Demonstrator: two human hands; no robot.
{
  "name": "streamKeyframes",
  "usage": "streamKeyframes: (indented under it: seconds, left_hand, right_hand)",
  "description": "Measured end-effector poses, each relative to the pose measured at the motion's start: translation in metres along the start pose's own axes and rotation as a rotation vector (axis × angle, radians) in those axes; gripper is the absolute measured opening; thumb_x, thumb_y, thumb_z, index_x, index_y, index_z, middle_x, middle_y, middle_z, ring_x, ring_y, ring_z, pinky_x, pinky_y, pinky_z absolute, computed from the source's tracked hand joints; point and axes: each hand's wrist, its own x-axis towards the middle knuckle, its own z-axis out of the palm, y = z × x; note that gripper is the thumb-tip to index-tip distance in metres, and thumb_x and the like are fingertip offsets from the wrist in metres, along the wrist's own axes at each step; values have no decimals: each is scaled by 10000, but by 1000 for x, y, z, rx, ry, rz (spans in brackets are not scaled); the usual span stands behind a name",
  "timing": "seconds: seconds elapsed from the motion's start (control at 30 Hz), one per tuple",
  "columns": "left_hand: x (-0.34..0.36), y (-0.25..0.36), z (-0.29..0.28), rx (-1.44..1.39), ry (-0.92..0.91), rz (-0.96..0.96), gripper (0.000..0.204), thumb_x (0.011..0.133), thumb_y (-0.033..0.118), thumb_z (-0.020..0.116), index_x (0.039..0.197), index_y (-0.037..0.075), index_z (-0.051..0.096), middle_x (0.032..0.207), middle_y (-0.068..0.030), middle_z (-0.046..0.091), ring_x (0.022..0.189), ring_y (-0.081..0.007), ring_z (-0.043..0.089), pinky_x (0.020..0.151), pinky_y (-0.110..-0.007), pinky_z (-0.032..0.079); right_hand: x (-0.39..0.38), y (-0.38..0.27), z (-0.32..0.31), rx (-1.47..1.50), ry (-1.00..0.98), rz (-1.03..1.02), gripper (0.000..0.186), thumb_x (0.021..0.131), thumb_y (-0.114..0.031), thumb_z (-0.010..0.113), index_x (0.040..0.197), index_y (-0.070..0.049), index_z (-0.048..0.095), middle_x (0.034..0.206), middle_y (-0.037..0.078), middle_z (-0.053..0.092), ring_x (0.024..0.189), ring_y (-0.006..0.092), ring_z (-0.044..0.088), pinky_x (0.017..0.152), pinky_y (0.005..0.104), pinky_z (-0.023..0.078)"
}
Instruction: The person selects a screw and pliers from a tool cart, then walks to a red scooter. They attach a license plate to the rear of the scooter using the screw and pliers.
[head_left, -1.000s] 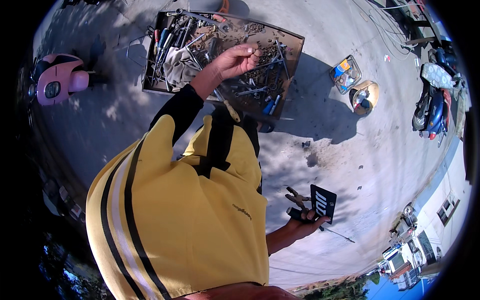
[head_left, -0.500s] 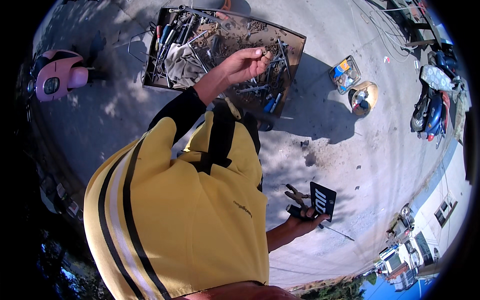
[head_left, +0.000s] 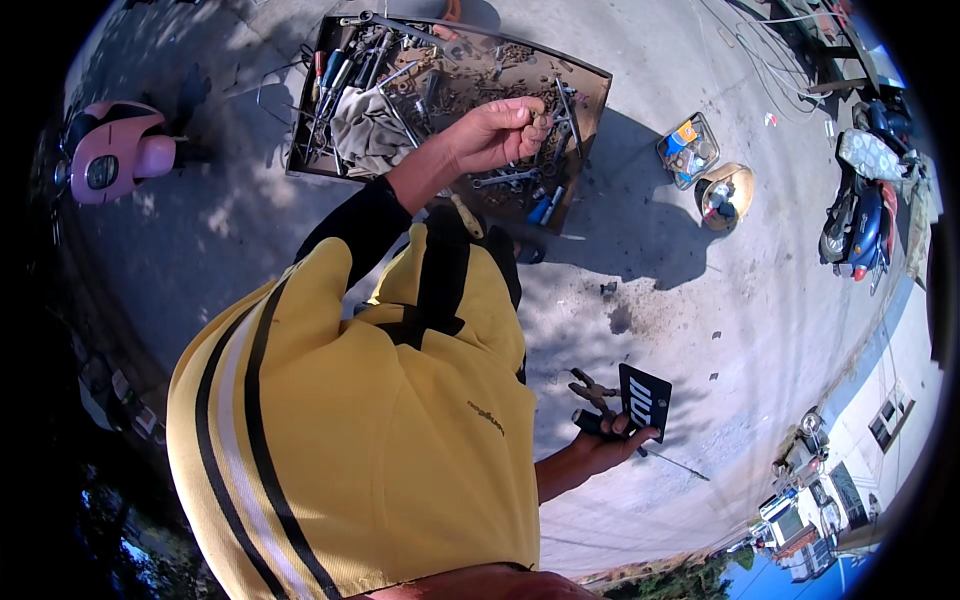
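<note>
My left hand (head_left: 497, 134) is closed over a metal tray (head_left: 597, 100), its thumb and fingers pinching a small brown rusty piece of hardware (head_left: 536, 114) whose exact kind is too small to make out. Under it, the tray holds wrenches, screwdrivers and many small rusty fasteners. At the lower right, my right hand (head_left: 600, 455) is wrapped round several things at once: a flat black plate (head_left: 645, 400) with white lettering, a pair of pliers (head_left: 594, 390) with its jaws pointing up, and a screwdriver (head_left: 588, 421) with a dark handle and a long thin shaft.
A grey rag (head_left: 370, 130) lies in the tray's left part. To the right on the concrete stand a small basket (head_left: 690, 150) of items and a tan round container (head_left: 740, 190). A pink scooter (head_left: 120, 160) is at far left, a blue motorbike (head_left: 868, 225) at far right.
My left hand has shifted slightly to the right over the tray, its fingers turning a little around the small piece. My right hand keeps its place and its hold.
</note>
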Motion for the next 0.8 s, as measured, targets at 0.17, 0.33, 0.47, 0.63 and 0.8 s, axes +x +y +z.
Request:
streamKeyframes:
  seconds: [0.17, 0.33, 0.47, 0.63, 0.8]
  left_hand:
    - [-13, -15, -10, 92, 74, -49, 142, 997, 145, 620, 1056, 16, 628, 1050, -82, 620, 841, -120, 618, 776, -266, 544]
    - [-23, -19, -36, 253, 219, -97, 67, 994, 110, 616, 976, 47, 625, 949, -54, 629, 810, -112, 618, 738, -258, 534]
    - [-21, -14, -64, 438, 402, -128, 50, 992, 97, 609, 958, 61, 617, 909, -47, 634, 801, -130, 622, 722, -277, 525]
    - [-8, 10, -106, 1067, 598, -244, 92, 961, 60, 553, 981, 19, 632, 889, -63, 660, 784, -145, 626, 688, -284, 509]
    - [18, 45, -148, 1761, 511, -38, 248, 917, 105, 488, 1038, -24, 662, 901, -193, 701, 851, -315, 682, 762, -406, 528]
  right_hand:
    - [0, 2, -3, -5, -6, 0, 452, 1009, -509, 551, 927, -66, 591, 595, -37, 416, 468, 45, 353, 412, 180, 298]
    - [-2, 4, -6, 17, -1, -5, 453, 1010, -513, 549, 912, -72, 591, 591, -40, 418, 468, 41, 351, 414, 180, 294]
    - [-7, 5, -9, 24, 37, 5, 450, 1010, -510, 551, 878, -81, 587, 581, -45, 416, 464, 43, 347, 418, 181, 291]
    - [-10, 7, -14, 50, 55, 27, 443, 1012, -500, 554, 849, -88, 574, 576, -44, 417, 461, 48, 347, 421, 185, 292]
    - [-13, 7, -17, 60, 56, 30, 434, 1018, -490, 549, 841, -94, 565, 580, -41, 417, 461, 57, 343, 424, 189, 299]
